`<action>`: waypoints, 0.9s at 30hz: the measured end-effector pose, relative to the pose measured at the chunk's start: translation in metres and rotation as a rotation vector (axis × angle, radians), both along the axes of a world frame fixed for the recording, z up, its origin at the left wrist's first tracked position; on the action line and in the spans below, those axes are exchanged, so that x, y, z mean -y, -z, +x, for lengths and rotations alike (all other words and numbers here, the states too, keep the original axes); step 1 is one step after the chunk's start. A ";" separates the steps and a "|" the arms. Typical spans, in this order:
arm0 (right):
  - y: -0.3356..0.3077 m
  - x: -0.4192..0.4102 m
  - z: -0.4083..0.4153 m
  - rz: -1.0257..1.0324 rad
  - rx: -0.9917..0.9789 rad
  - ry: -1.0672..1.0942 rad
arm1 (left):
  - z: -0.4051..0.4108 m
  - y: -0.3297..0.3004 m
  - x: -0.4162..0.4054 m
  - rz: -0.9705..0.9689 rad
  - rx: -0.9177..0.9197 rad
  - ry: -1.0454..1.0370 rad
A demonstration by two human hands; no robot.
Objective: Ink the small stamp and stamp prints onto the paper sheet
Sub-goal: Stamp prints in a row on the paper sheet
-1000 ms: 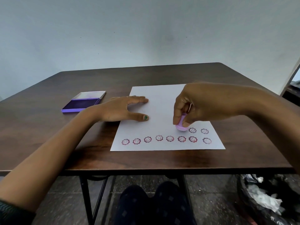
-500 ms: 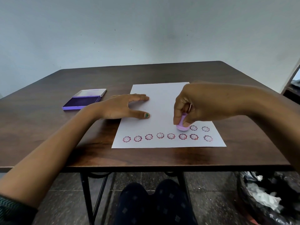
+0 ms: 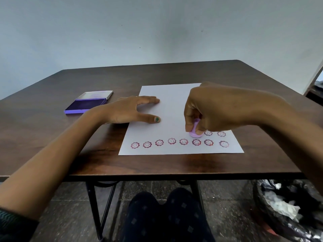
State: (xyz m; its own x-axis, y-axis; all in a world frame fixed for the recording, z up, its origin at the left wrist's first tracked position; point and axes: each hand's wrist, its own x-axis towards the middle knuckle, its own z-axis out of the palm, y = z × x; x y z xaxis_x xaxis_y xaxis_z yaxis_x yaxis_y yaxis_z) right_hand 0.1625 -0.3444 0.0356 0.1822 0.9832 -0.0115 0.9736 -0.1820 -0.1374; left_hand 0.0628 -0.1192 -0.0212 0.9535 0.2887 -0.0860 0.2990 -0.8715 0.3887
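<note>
A white paper sheet (image 3: pixel 172 109) lies on the dark wooden table (image 3: pixel 52 130). Along its near edge runs a row of several red-purple smiley flower prints (image 3: pixel 171 141), and two more sit above it at the right (image 3: pixel 215 133). My right hand (image 3: pixel 215 109) pinches a small lilac stamp (image 3: pixel 195 132) whose base rests on the paper, left of those two prints. My left hand (image 3: pixel 129 110) lies flat, fingers spread, on the sheet's left edge. An open purple ink pad (image 3: pixel 83 105), lid folded back, sits at the far left.
A black bin with a plastic liner and crumpled paper (image 3: pixel 286 210) stands on the floor at the right. My knees (image 3: pixel 166 215) and the table's black metal legs (image 3: pixel 94 206) show under the front edge. A pale wall stands behind the table.
The stamp stays pressed at the same spot on the paper. Both hands hold still; only the view has shifted slightly.
</note>
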 end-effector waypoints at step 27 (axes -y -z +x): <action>0.006 0.002 -0.009 0.064 0.014 0.032 | -0.001 -0.001 0.003 0.017 0.011 -0.007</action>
State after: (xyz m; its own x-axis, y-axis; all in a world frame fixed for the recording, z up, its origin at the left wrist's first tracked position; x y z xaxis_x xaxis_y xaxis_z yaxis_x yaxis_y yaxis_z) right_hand 0.1532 -0.3465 0.0292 0.2132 0.9755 0.0538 0.9693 -0.2043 -0.1365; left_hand 0.0617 -0.1224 -0.0205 0.9525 0.2963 -0.0703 0.3003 -0.8760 0.3775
